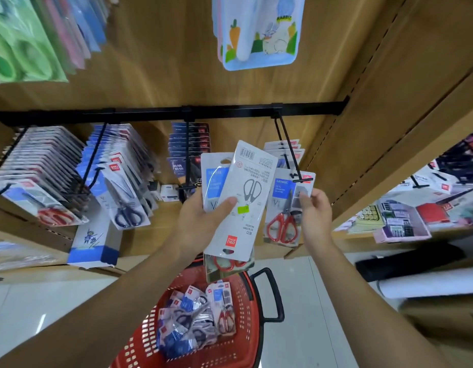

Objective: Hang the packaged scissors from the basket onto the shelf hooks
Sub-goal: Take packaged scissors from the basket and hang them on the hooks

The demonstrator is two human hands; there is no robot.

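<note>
Our left hand [203,221] grips a small stack of scissor packs [243,203], thumb pressed across the front one and fingers curled behind. That front pack shows its grey back, upside down, with the barcode at the top. A blue-fronted pack peeks out behind it on the left, and red handles show at the bottom of the stack.

Our right hand [315,211] pinches the right edge of a red-handled pack [283,208], thumb on the front. The top of this pack sits at the tip of the right hook [289,150]; we cannot tell whether the hole is on the hook. More packs hang farther back on the same hook.

The hooks stick out from a black rail [150,114] on the wooden shelf. The middle hook [187,155] and those to the left carry rows of packs.

Near us, on the floor, stands the red basket [246,328], with more loose packs [195,314] lying inside.
</note>
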